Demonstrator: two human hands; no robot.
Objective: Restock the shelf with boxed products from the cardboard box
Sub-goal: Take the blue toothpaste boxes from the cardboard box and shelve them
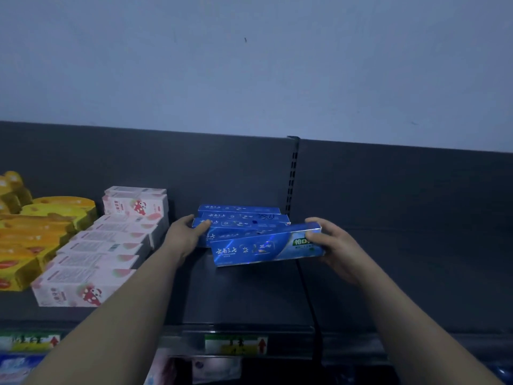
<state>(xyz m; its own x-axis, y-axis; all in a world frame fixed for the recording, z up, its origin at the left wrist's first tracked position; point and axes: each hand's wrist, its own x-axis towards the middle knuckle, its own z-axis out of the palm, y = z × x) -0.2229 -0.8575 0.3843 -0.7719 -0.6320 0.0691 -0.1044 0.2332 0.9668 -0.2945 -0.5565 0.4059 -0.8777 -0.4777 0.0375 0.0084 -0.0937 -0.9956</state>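
Blue box (258, 250) gripped at its right end by right hand (333, 245), fingers curled round it; box tilted, just in front of the blue stack (241, 218). Left hand (184, 236) holds stack's left end, fingers curled. Stack sits on dark shelf (244, 295). Pink boxes (97, 251) to the left, yellow boxes (33, 240) beyond.

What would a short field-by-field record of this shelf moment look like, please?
left hand: grips the left end of the blue box stack
right hand: grips the right end of the held blue box
held blue box: tilted, in front of the stack
stack position: at the back of the shelf
to the left: pink-and-white boxes, then yellow boxes
cardboard box: not in view
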